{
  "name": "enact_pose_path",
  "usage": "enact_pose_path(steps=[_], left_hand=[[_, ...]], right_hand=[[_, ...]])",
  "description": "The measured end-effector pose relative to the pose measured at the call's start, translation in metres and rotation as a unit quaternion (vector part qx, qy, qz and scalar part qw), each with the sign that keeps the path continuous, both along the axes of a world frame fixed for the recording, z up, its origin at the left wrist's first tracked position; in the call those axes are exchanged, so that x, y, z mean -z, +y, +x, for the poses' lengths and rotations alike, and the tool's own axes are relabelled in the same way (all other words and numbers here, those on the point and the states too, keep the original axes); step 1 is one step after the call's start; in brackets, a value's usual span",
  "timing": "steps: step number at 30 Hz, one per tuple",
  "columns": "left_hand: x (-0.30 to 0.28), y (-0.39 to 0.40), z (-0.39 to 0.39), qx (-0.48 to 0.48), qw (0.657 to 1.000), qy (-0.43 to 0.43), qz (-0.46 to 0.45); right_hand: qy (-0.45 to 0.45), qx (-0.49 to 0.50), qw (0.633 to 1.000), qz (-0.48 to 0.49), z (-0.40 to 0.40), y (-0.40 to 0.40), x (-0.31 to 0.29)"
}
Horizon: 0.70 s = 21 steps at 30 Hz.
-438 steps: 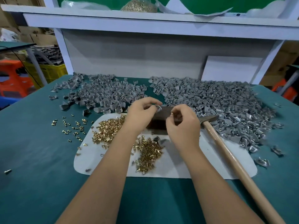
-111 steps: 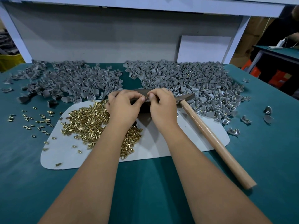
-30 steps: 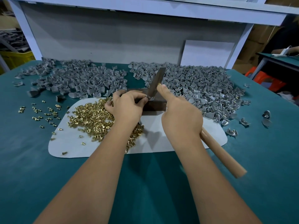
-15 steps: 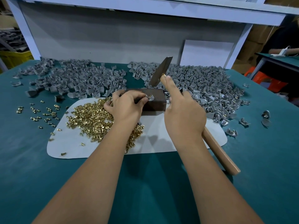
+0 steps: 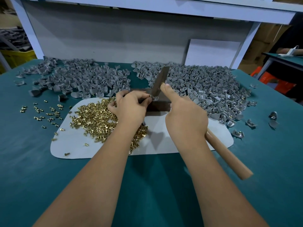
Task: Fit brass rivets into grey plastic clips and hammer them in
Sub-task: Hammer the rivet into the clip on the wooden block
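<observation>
Hammer (image 5: 159, 82) gripped in the right hand (image 5: 185, 118) meets the clip (image 5: 153, 97) pinched by the left hand (image 5: 131, 108) on the block (image 5: 159, 105). Judging by the 2 piles of clips (image 5: 205, 94) and the loose rivets (image 5: 96, 118) on the counter (image 5: 147, 185), plenty of hammering remains.

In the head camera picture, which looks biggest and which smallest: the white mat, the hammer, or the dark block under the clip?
1. White mat, clearly the largest.
2. Hammer, long but slim, and partly hidden by the right hand.
3. Dark block, the smallest, though both hands hide part of it.
</observation>
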<state>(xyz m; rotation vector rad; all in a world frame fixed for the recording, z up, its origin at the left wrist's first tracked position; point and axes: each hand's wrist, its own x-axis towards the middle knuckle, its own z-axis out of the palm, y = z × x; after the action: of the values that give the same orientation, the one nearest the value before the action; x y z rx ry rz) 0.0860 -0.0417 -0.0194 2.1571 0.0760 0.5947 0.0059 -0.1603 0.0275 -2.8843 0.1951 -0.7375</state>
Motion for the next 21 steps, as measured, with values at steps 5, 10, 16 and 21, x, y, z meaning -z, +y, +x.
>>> enact_pose_path(steps=[5, 10, 16, 21], left_hand=[[-0.0005, -0.0002, 0.0028, -0.005, 0.999, 0.018, -0.032], [-0.0020, -0.0011, 0.0003, -0.016, 0.999, 0.028, -0.021], [-0.0064, -0.0015, -0.0036, -0.009, 0.999, 0.026, -0.026], [-0.0087, 0.0014, -0.0049, 0.012, 0.999, 0.046, 0.013]], right_hand=[[-0.052, 0.021, 0.998, -0.009, -0.0028, 0.0021, -0.0004], [-0.014, 0.014, 1.000, -0.004, -0.0013, 0.0013, -0.0016], [-0.001, 0.002, 0.999, -0.035, 0.0019, 0.0009, 0.0002], [-0.038, 0.028, 0.999, -0.003, 0.0004, -0.0049, 0.0013]])
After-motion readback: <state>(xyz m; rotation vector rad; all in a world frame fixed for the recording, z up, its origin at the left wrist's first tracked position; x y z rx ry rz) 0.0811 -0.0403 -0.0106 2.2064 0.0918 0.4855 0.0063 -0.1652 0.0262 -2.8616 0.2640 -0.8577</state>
